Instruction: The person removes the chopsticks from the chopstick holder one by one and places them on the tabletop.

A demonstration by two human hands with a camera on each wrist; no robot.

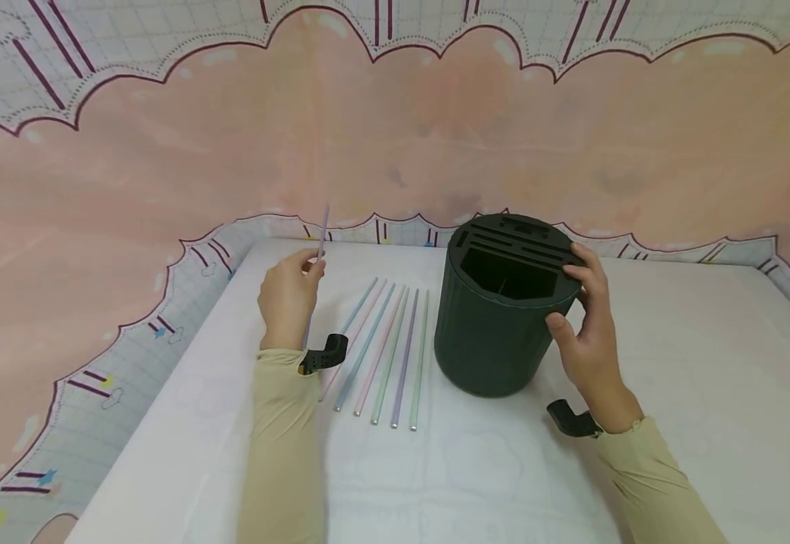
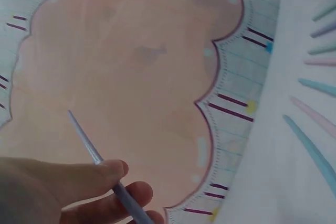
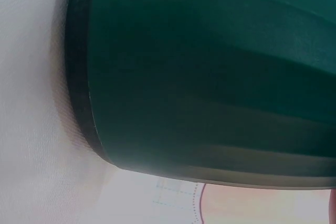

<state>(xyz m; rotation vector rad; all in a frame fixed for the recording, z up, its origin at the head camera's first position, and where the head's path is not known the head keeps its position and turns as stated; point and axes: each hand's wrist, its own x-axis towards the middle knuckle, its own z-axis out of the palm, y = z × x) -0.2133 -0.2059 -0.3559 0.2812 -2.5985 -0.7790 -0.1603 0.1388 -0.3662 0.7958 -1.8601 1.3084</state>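
Note:
My left hand pinches a slim purple chopstick between thumb and fingers, its thin end pointing up. In the left wrist view the chopstick tapers to a point past the thumb. With thumb and fingers curved at its top rim, my right hand grips a dark green round utensil holder. The holder stands on the table, a little tilted, its slotted top and larger opening facing up. Its green wall fills most of the right wrist view, where the right fingers are out of sight.
Several pastel chopsticks, among them a purple chopstick and a green chopstick, lie fanned out between the left arm and the holder. White cloth covers the table. A pink patterned curtain hangs behind and along the left side.

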